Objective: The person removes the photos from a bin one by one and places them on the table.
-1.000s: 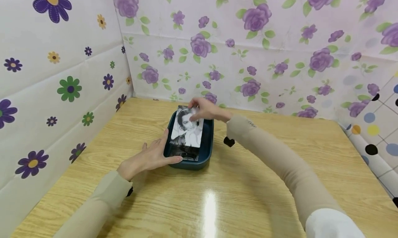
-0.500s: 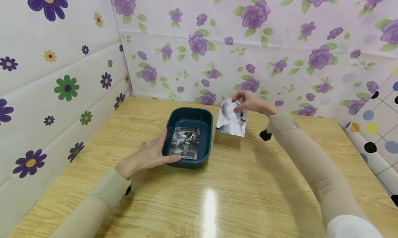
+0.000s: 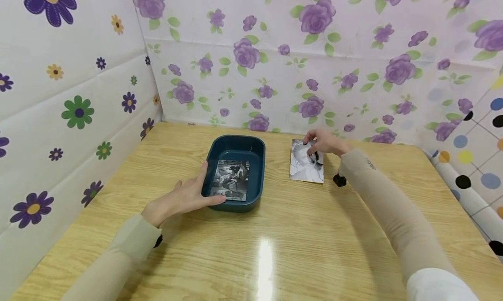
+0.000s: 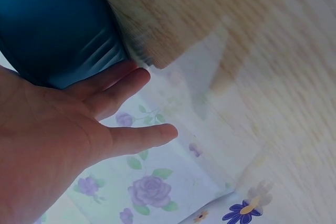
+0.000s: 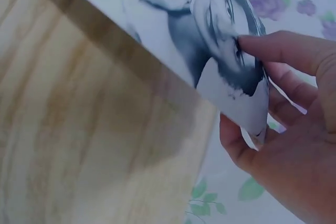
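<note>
Photograph (image 3: 306, 166), black-and-white portrait print, sits to the right of the tray, its lower edge on or just above the table (image 3: 275, 248); contact cannot be confirmed. Nearest the camera, 2 beige sleeves extend forward over the wood-grain surface. Left hand (image 3: 184, 197) lies flat with fingers straight, palm against the near-left outer wall of the dark blue tray (image 3: 235, 146), thumb along its front corner; the left wrist view confirms straight fingers resting on the blue wall and gripping nothing. Inside the tray, 1 more black-and-white print (image 3: 231, 185) lies flat on the bottom. Right hand (image 3: 326, 143), farther back and to the right, pinches the portrait photograph at its far top edge; the right wrist view shows the thumb (image 5: 283, 51) on the printed face and curled fingers behind the sheet, which is tilted above the wood. Tray and portrait photograph are apart, not touching. Beyond both stands the wall (image 3: 314, 52) with purple rose pattern.
</note>
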{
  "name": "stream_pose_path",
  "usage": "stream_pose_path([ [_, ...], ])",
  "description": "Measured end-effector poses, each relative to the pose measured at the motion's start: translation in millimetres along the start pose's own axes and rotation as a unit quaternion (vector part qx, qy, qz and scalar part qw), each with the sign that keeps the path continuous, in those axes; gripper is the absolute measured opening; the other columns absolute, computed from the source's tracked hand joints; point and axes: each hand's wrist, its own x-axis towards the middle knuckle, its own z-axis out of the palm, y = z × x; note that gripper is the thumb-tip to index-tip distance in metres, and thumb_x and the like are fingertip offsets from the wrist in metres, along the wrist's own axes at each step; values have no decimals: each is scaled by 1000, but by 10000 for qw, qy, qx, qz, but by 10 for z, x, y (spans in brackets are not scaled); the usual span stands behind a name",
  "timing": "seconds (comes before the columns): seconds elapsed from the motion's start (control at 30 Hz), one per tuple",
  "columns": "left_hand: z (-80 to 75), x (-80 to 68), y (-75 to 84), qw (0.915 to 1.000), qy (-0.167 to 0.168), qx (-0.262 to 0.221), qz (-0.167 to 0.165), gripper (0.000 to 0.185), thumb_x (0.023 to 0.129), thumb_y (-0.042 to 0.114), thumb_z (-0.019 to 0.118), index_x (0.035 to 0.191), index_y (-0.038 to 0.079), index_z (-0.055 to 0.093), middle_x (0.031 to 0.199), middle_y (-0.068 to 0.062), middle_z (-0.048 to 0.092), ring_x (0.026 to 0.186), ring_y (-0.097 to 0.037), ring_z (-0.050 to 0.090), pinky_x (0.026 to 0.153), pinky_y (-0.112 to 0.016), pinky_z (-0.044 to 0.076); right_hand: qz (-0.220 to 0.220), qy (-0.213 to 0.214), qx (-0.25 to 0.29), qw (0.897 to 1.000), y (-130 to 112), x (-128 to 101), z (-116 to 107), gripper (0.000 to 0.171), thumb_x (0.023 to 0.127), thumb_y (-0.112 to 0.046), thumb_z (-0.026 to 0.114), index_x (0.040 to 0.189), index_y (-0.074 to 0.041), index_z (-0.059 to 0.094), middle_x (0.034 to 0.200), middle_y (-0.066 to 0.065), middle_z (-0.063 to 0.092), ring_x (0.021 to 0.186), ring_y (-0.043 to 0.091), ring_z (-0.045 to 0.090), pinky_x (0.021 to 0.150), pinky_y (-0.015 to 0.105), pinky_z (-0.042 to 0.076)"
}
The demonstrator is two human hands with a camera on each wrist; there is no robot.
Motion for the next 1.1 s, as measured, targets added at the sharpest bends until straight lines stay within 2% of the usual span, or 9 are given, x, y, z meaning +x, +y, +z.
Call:
stream_pose_path([
  [0.17,7,15,-14,10000,-19,-65,7,124,77,80,52,153,15,-19,158,-24,23,143,-43,30,107,-76,6,9,37,-428,9991,31,10,109,34,79,1,72,109,1,56,116,19,54,106,32,51,95,46,42],
  [0.37,10,30,-28,10000,-49,-69,8,124,77,81,52,153,14,-20,156,-25,26,142,-42,32,108,-76,5,-130,226,-1001,9946,15,-18,196,37,77,-1,72,112,3,58,115,22,59,103,34,54,97,50,44],
  [0.53,-2,20,-25,9999,-65,-90,17,124,77,81,52,153,14,-20,155,-26,29,141,-42,33,109,-75,5,-245,393,-1782,9829,-17,-3,225,37,77,-9,76,110,1,63,113,20,63,106,37,53,97,56,42],
  [0.57,-6,17,-24,9999,-67,-99,24,124,77,80,52,153,14,-20,155,-26,29,141,-42,33,109,-75,5,-317,406,-1808,9822,-42,9,231,37,77,-8,75,110,2,63,113,21,63,107,39,54,97,56,42],
  [0.67,-18,13,-18,9999,-66,-91,37,124,77,80,52,153,13,-19,154,-25,29,141,-42,33,109,-75,5,-669,523,-1628,9830,-173,68,248,34,79,-8,74,109,5,63,110,23,64,104,39,57,93,53,47],
  [0.77,-23,14,-13,10000,-73,-64,18,124,77,80,52,153,13,-19,154,-26,31,141,-43,34,109,-75,5,-943,612,-854,9900,-437,119,291,24,83,-6,71,104,5,64,103,22,65,93,33,62,83,43,53],
  [0.9,-21,15,-9,10000,-59,-40,-8,125,76,81,52,153,13,-19,153,-26,33,140,-43,35,110,-74,6,-1339,721,-240,9881,-861,206,399,14,87,-12,71,95,-2,66,93,13,67,78,22,62,69,30,51],
  [1.0,-18,19,-10,10000,-72,-56,-16,125,76,81,52,153,13,-19,153,-26,33,140,-43,35,110,-74,6,-1724,550,-148,9834,-1150,278,516,12,86,-15,72,92,-6,68,89,10,68,75,17,60,67,26,48],
  [1.1,-12,26,-18,9999,-113,-87,-35,124,77,81,51,153,14,-20,153,-27,31,140,-43,35,110,-74,6,-2040,98,-124,9788,-1366,355,664,10,87,-14,72,90,-6,68,86,9,68,74,17,60,67,26,49],
])
